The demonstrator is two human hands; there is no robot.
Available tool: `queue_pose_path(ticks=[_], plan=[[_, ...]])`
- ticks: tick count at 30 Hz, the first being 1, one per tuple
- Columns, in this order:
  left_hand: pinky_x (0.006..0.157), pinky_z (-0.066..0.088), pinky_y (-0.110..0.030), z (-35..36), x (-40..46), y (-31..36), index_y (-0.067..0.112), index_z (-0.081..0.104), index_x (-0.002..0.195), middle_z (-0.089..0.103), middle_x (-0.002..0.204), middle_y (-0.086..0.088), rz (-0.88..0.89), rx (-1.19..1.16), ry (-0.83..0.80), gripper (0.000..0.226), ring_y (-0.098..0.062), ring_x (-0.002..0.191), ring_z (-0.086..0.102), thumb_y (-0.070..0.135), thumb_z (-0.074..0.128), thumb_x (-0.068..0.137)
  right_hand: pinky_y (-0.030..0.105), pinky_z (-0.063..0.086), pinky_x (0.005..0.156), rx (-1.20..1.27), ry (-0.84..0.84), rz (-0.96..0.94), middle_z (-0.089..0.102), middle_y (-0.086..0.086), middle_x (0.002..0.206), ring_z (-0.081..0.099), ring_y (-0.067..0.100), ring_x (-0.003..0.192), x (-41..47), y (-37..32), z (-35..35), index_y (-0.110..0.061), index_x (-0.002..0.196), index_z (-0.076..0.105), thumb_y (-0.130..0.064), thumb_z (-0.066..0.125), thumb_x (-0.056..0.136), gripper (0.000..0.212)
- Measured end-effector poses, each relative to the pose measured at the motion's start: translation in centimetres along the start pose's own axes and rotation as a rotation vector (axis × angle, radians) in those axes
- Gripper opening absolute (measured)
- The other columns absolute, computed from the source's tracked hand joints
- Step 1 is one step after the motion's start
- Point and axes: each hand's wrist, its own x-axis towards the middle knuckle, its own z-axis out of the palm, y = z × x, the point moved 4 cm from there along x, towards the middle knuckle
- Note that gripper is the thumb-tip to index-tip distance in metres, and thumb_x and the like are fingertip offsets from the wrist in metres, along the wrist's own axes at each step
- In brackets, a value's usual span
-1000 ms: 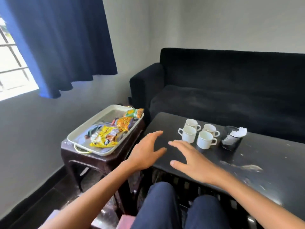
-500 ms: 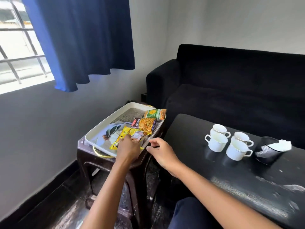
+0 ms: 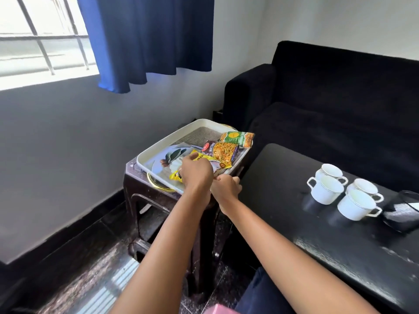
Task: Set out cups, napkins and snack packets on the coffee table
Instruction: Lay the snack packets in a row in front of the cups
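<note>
our left hand (image 3: 196,172) closes on the yellow snack packet (image 3: 204,165) in the tray (image 3: 158,150); right hand (image 3: 226,186) pinches the tray's near edge. the packet looks light, crinkly, slippery; best gripped by its sealed edge.

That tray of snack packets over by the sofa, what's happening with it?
A person is reaching both hands to the white tray on the small side table. The left hand is on the yellow snack packet; the right hand is at the tray's near rim. Two more packets lie in the tray. Four white cups already stand on the black coffee table.
</note>
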Motion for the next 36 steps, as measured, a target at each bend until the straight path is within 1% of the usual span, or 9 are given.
queue_pose_path(ticks=[4, 7, 11, 15, 19, 23, 26, 33, 36], plan=[[0.095, 0.044, -0.048, 0.0, -0.5, -0.2, 0.003, 0.044, 0.136, 0.039, 0.145, -0.023, -0.123, -0.072, 0.039, 0.049, -0.038, 0.124, 0.047, 0.002, 0.036, 0.088, 0.046, 0.034, 0.099, -0.103, 0.085, 0.067, 0.038, 0.007, 0.128, 0.031, 0.031, 0.115, -0.2, 0.0, -0.2, -0.015, 0.095, 0.066, -0.043, 0.055, 0.082, 0.033], [0.058, 0.04, -0.029, -0.1, -0.5, -0.5, 0.006, 0.04, 0.14, 0.039, 0.146, -0.017, -0.222, -0.19, 0.088, 0.048, -0.022, 0.097, 0.048, 0.006, 0.038, 0.092, 0.042, 0.037, 0.091, 0.001, 0.142, 0.062, 0.045, 0.006, 0.111, 0.037, 0.03, 0.107, -0.7, -0.1, -0.5, -0.018, 0.057, 0.051, -0.044, 0.057, 0.082, 0.037], [0.102, 0.045, -0.041, -0.2, -0.8, -1.3, 0.004, 0.037, 0.14, 0.042, 0.145, -0.016, -0.281, -0.317, 0.109, 0.047, -0.031, 0.126, 0.049, 0.013, 0.044, 0.094, 0.03, 0.034, 0.061, 0.422, 0.179, 0.019, 0.043, 0.001, 0.055, 0.04, 0.018, 0.058, -1.3, -0.4, -1.2, -0.015, 0.049, 0.033, -0.022, 0.061, 0.083, 0.044], [0.086, 0.042, -0.034, 0.2, -2.0, -1.4, 0.008, 0.044, 0.124, 0.048, 0.136, -0.012, -0.34, -0.336, 0.051, 0.033, -0.024, 0.105, 0.051, 0.02, 0.049, 0.095, 0.033, 0.054, 0.065, 0.777, 0.174, 0.028, 0.054, 0.005, 0.067, 0.05, 0.016, 0.064, -2.1, -0.3, -3.0, -0.009, 0.064, 0.045, -0.014, 0.057, 0.089, 0.028], [0.066, 0.043, -0.033, 2.4, -4.0, -1.1, 0.017, 0.055, 0.095, 0.057, 0.084, -0.003, -0.416, -0.407, -0.228, 0.026, -0.018, 0.07, 0.053, 0.042, 0.059, 0.087, 0.025, 0.054, 0.057, 0.901, 0.184, -0.131, 0.062, 0.003, 0.067, 0.059, 0.013, 0.062, -4.6, 0.3, -5.4, -0.009, 0.068, 0.055, -0.009, 0.06, 0.088, 0.021], [0.056, 0.043, -0.023, 4.0, -4.9, -1.7, 0.019, 0.062, 0.096, 0.064, 0.08, 0.001, -0.271, -0.305, -0.283, 0.024, -0.011, 0.061, 0.057, 0.039, 0.066, 0.084, 0.031, 0.054, 0.071, 1.031, 0.111, -0.216, 0.073, 0.006, 0.082, 0.066, 0.017, 0.075, -7.7, 2.1, -7.3, -0.009, 0.085, 0.066, -0.009, 0.066, 0.084, 0.001], [0.04, 0.038, -0.016, 5.0, -5.7, -2.1, 0.017, 0.064, 0.095, 0.063, 0.07, 0.001, -0.222, -0.292, -0.381, 0.02, -0.006, 0.039, 0.053, 0.035, 0.066, 0.085, 0.022, 0.056, 0.07, 1.139, 0.069, -0.21, 0.075, 0.007, 0.091, 0.07, 0.013, 0.08, -9.3, 4.0, -8.6, -0.006, 0.098, 0.066, -0.006, 0.067, 0.082, 0.017], [0.071, 0.056, -0.03, 6.4, -7.2, -2.0, 0.014, 0.066, 0.108, 0.075, 0.101, -0.006, -0.081, -0.262, -0.531, 0.027, -0.019, 0.086, 0.07, 0.026, 0.071, 0.084, 0.018, 0.054, 0.056, 1.136, 0.193, 0.002, 0.073, 0.006, 0.069, 0.07, 0.014, 0.065, -10.7, 7.7, -10.6, -0.003, 0.086, 0.065, 0.005, 0.067, 0.079, 0.011], [0.064, 0.058, -0.028, 6.5, -7.2, -2.2, 0.016, 0.067, 0.098, 0.075, 0.092, -0.004, -0.077, -0.271, -0.53, 0.018, -0.016, 0.075, 0.071, 0.025, 0.071, 0.083, 0.016, 0.051, 0.052, 1.153, 0.215, 0.072, 0.072, 0.001, 0.062, 0.067, 0.008, 0.057, -11.2, 8.5, -10.4, -0.006, 0.086, 0.062, 0.006, 0.069, 0.077, 0.016]])
